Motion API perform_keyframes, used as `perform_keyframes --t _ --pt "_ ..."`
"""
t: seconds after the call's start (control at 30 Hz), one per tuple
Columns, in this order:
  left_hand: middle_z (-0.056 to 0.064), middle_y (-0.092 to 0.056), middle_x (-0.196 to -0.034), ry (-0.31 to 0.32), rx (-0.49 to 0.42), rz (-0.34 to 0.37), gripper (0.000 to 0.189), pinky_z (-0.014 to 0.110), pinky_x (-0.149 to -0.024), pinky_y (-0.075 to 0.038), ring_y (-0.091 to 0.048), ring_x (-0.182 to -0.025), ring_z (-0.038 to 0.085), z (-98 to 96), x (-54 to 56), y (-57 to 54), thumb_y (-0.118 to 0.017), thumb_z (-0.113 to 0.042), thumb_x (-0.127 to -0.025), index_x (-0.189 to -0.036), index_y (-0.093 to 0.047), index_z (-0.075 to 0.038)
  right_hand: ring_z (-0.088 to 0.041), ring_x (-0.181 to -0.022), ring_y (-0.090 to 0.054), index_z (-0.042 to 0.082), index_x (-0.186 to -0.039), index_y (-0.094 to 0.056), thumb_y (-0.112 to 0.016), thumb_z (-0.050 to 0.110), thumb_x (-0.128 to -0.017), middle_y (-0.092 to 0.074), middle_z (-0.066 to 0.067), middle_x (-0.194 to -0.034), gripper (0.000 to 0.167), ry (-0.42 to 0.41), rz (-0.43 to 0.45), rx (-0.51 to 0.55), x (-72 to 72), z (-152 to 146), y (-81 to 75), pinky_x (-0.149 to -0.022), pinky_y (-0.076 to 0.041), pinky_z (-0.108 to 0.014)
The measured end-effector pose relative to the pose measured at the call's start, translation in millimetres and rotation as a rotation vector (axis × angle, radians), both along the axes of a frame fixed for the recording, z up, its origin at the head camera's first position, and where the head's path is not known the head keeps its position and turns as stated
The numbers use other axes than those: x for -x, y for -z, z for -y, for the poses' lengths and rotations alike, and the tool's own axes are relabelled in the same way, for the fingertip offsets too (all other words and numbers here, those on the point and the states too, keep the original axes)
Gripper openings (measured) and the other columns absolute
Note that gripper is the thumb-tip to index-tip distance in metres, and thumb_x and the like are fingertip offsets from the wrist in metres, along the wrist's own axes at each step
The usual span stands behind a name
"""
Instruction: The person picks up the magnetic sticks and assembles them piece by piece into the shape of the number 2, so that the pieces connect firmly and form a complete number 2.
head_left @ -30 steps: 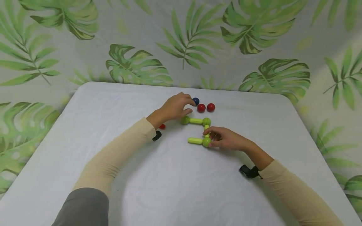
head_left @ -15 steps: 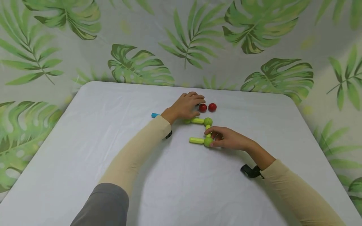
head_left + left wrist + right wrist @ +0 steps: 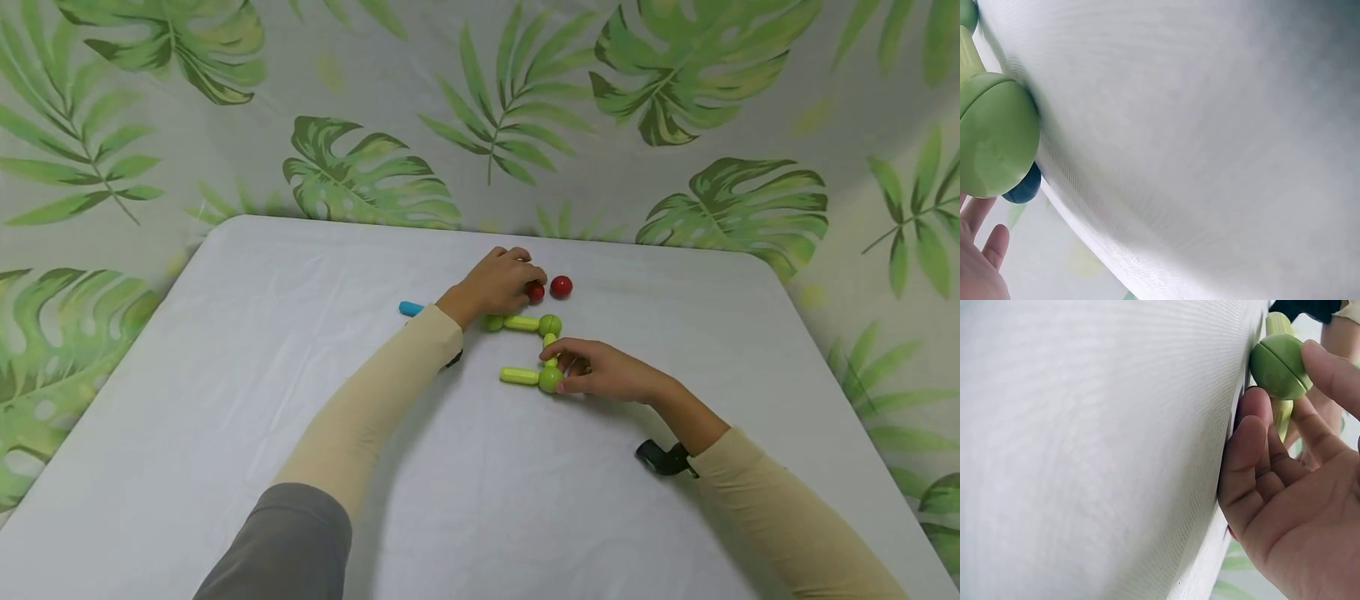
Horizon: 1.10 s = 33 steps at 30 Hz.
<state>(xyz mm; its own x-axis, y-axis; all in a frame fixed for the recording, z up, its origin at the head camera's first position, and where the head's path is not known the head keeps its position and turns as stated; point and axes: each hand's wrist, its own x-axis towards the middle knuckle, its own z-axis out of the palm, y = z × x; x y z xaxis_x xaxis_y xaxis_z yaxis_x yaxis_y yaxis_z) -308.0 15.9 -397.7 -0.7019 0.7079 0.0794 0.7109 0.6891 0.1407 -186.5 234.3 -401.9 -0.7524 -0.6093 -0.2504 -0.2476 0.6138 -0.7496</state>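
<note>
My left hand point(image 3: 497, 283) reaches across the far side of the table, its thumb and fingers around a red ball point(image 3: 535, 292). A second red ball point(image 3: 561, 287) lies just to the right. In the left wrist view, a dark blue ball point(image 3: 1024, 187) shows behind a large green ball point(image 3: 1000, 137), with the left hand point(image 3: 982, 256) below. My right hand point(image 3: 603, 369) pinches the green ball point(image 3: 551, 380) at the near corner of a bracket-shaped build of green balls and yellow-green sticks point(image 3: 519, 376). The right wrist view shows its thumb pressed on that ball point(image 3: 1280, 365).
A blue stick point(image 3: 410, 308) lies on the white table point(image 3: 480, 500), partly behind the left forearm. A leaf-patterned cloth point(image 3: 480, 108) hangs behind the far edge. A black wrist camera point(image 3: 660, 457) sits on the right wrist, close over the table.
My left hand has moved right, past the blue ball, to the nearer red ball, which has shifted slightly towards me. The blue stick has come into sight. My right hand has stayed on the green ball.
</note>
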Motion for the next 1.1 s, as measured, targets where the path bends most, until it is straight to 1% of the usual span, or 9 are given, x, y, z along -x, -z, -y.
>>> perform_keyframes --t 0.2,0.4,0.63,0.83,0.97,1.1 --pt "-0.006 -0.066 -0.13 0.013 -0.022 0.001 0.033 0.044 -0.114 -0.034 -0.045 -0.138 0.02 0.0 0.3 1.1 -0.063 -0.019 -0.095 -0.128 -0.065 -0.024 -0.022 -0.097 -0.057 0.014 -0.131 -0.057 -0.071 0.019 -0.091 -0.061 -0.009 -0.107 0.042 -0.004 -0.005 -0.001 0.4 -0.2 -0.1 -0.085 -0.049 -0.031" --pt "-0.006 -0.066 -0.131 0.028 -0.032 -0.001 0.033 0.043 -0.111 -0.036 -0.046 -0.135 0.021 -0.5 -0.7 1.8 -0.064 -0.02 -0.095 -0.128 -0.065 -0.024 -0.022 -0.097 -0.057 0.014 -0.131 -0.057 -0.071 0.018 -0.092 -0.061 -0.009 -0.107 0.042 0.002 -0.001 -0.006 -0.3 0.1 -1.1 -0.085 -0.049 -0.031" --pt "-0.007 -0.067 -0.131 0.027 -0.029 0.012 0.036 0.043 -0.111 -0.036 -0.047 -0.133 0.021 -0.8 -2.1 2.1 -0.063 -0.019 -0.095 -0.131 -0.066 -0.025 -0.022 -0.097 -0.057 0.013 -0.132 -0.056 -0.07 0.018 -0.092 -0.061 -0.009 -0.108 0.042 0.002 0.006 -0.011 -1.8 1.5 -2.4 -0.084 -0.049 -0.031" --pt "-0.011 -0.067 -0.13 0.037 -0.013 -0.016 0.036 0.042 -0.113 -0.035 -0.046 -0.134 0.019 -0.9 -2.5 1.4 -0.062 -0.016 -0.095 -0.129 -0.067 -0.027 -0.022 -0.097 -0.057 0.013 -0.131 -0.057 -0.07 0.018 -0.092 -0.061 -0.009 -0.108 0.042 0.004 0.01 -0.006 -1.9 1.0 -1.7 -0.084 -0.049 -0.031" --pt "-0.013 -0.068 -0.128 0.063 0.003 -0.035 0.036 0.039 -0.11 -0.036 -0.049 -0.128 0.017 -0.8 -2.9 -1.1 -0.059 -0.014 -0.096 -0.128 -0.068 -0.027 -0.021 -0.097 -0.057 0.013 -0.131 -0.057 -0.07 0.019 -0.092 -0.061 -0.009 -0.107 0.042 -0.001 0.007 -0.009 -1.9 0.8 -1.0 -0.085 -0.049 -0.03" --pt "-0.013 -0.068 -0.126 0.07 0.005 -0.039 0.035 0.04 -0.11 -0.036 -0.05 -0.127 0.018 0.3 -5.0 -7.9 -0.057 -0.014 -0.096 -0.128 -0.068 -0.027 -0.021 -0.098 -0.057 0.013 -0.131 -0.057 -0.071 0.019 -0.092 -0.062 -0.009 -0.107 0.042 -0.005 -0.006 -0.01 -2.1 0.6 -0.9 -0.085 -0.049 -0.031"
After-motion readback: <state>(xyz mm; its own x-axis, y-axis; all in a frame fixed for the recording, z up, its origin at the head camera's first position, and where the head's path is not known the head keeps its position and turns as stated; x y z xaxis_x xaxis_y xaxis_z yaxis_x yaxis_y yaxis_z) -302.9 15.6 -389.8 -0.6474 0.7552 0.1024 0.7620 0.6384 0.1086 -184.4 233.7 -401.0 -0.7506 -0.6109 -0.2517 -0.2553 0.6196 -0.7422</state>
